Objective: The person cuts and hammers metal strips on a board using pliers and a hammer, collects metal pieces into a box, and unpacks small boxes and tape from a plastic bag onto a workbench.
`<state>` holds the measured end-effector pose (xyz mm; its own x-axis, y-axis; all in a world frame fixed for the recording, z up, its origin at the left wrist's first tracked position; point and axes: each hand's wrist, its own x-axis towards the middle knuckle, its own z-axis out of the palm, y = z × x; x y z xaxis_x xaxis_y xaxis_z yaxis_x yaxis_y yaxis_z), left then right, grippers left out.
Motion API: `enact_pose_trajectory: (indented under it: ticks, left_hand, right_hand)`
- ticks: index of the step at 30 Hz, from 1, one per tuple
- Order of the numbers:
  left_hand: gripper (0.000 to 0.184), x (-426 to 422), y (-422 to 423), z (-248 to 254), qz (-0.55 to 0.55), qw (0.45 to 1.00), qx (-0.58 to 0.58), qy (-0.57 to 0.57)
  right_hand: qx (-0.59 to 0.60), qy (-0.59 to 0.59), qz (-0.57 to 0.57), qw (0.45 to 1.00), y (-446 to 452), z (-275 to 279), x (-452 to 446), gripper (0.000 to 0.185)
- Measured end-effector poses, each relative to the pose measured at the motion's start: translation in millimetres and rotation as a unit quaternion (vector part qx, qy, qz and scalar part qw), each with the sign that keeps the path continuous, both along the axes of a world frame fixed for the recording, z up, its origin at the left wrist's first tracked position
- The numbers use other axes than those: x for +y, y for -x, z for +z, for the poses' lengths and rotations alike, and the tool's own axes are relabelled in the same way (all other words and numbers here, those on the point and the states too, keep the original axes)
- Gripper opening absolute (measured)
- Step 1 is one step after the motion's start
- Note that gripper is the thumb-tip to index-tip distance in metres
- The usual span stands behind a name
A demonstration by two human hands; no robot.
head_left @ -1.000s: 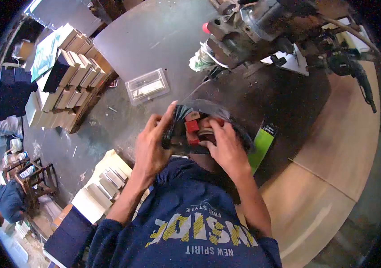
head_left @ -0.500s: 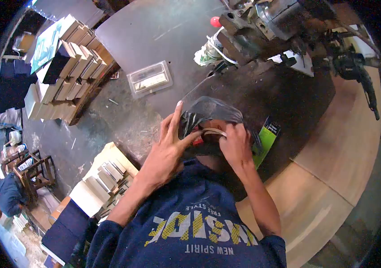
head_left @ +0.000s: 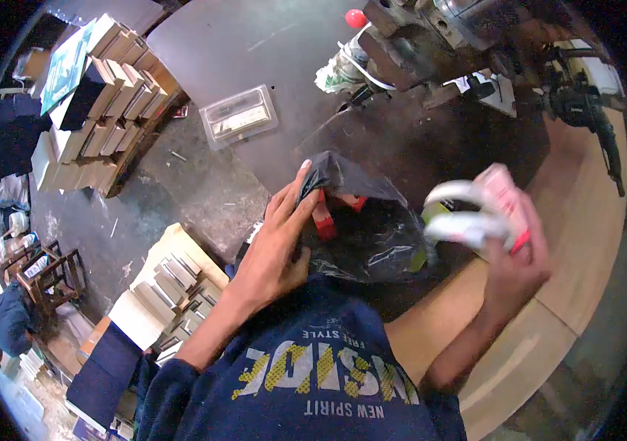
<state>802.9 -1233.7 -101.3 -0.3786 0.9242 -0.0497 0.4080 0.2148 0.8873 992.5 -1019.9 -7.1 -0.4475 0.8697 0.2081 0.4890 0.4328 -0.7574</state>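
Note:
A dark, see-through plastic bag (head_left: 379,246) sits before me with its mouth spread. My left hand (head_left: 276,239) pinches the bag's left edge between thumb and fingers. Inside lie red box-like pieces (head_left: 323,224), partly hidden by the film. Out to the right, beyond the bag, my right hand (head_left: 521,266) grips a pink-and-red box (head_left: 503,197). With it come white ring-shaped rolls (head_left: 468,229), smeared by motion, so their kind is unclear. The right fingers are wrapped round these things.
A clear plastic case (head_left: 240,117) lies on the dark table. Book stacks (head_left: 104,110) stand far left, with more books (head_left: 170,290) nearer me. Heavy metal machinery (head_left: 453,37) fills the upper right. A wooden board (head_left: 504,338) curves along the right. At lower left a person (head_left: 12,320) bends over.
My right hand has come out of the bag and swung right, carrying the pink-and-red box and white rolls. My left hand stays at the bag's edge; the bag's mouth is wider.

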Motion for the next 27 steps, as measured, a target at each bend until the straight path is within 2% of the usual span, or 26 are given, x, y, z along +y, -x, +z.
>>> enact_pose_trajectory:
  ticks: [1,3,4,7,8,9,11,12,13,15,16,17,18,19,20,21,22,23,24,25,26,27]
  left_hand:
    - [0.080,1,1,-1,0.004,1.000,-0.009,-0.020]
    - [0.080,7,3,0,0.016,0.999,-0.021,-0.040]
    - [0.080,9,4,0,0.029,0.997,-0.034,-0.058]
    - [0.079,18,10,-4,0.030,0.996,-0.047,-0.067]
    - [0.079,21,12,-2,0.030,0.996,-0.046,-0.068]
    - [0.078,24,13,0,0.027,0.996,-0.048,-0.066]
    - [0.077,26,16,0,0.022,0.996,-0.049,-0.067]
    - [0.077,24,18,-3,0.004,0.997,-0.041,-0.070]
    - [0.076,23,21,-5,-0.012,0.997,-0.031,-0.074]
    - [0.075,19,20,-1,-0.004,0.997,-0.043,-0.061]
    - [0.074,18,20,0,0.002,0.998,-0.050,-0.050]
    - [0.074,18,19,-3,0.000,0.998,-0.051,-0.046]
    - [0.072,19,18,-10,-0.007,1.000,0.008,-0.027]
    - [0.070,21,17,-15,-0.014,0.997,0.070,-0.011]
    - [0.070,24,12,-15,-0.019,0.997,0.070,-0.012]
    - [0.070,28,3,-14,-0.005,0.993,0.112,0.038]
    - [0.070,33,-3,-14,0.014,0.984,0.154,0.086]
    - [0.070,36,-8,-21,0.018,0.984,0.155,0.084]
    - [0.071,38,-13,-30,0.038,0.978,0.187,0.089]
    - [0.073,39,-15,-37,0.058,0.970,0.217,0.096]
    - [0.073,38,-17,-43,0.067,0.972,0.204,0.098]
    - [0.073,36,-17,-43,0.066,0.972,0.200,0.101]
  right_hand:
    - [0.072,0.064,-0.048,0.994,7,-10,14,0.053]
    - [0.039,0.092,-0.081,0.992,16,-40,41,0.044]
    - [0.043,0.136,-0.095,0.985,12,-74,57,0.040]
    - [0.062,0.351,-0.087,0.930,30,-136,58,0.043]
    - [0.083,0.414,-0.026,0.906,28,-170,65,0.042]
    - [0.008,0.417,-0.048,0.908,36,-187,63,0.044]
    - [-0.175,0.256,0.030,0.950,50,-176,56,0.048]
    - [-0.176,0.255,0.028,0.950,52,-169,51,0.048]
    - [-0.170,0.005,0.003,0.985,56,-155,41,0.045]
    - [-0.078,-0.138,-0.031,0.987,60,-112,20,0.035]
    - [0.000,-0.030,-0.041,0.999,72,-65,5,0.029]
    - [-0.023,0.056,0.066,0.996,74,-35,-19,0.018]
    - [-0.078,0.142,0.195,0.967,79,-17,-38,0.014]
    - [-0.091,0.136,0.283,0.945,80,-43,-51,0.012]
    - [-0.168,0.053,0.321,0.930,82,-72,-59,0.016]
    - [-0.249,-0.079,0.305,0.916,82,-105,-63,0.021]
    - [-0.276,-0.089,0.305,0.907,68,-139,-64,0.021]
    - [-0.304,-0.099,0.308,0.896,58,-158,-60,0.021]
    - [-0.302,-0.103,0.312,0.895,57,-155,-55,0.021]
    - [-0.322,-0.050,0.300,0.896,55,-152,-51,0.020]
    - [-0.342,0.005,0.289,0.894,53,-148,-47,0.021]
    - [-0.345,0.009,0.289,0.893,48,-132,-47,0.021]
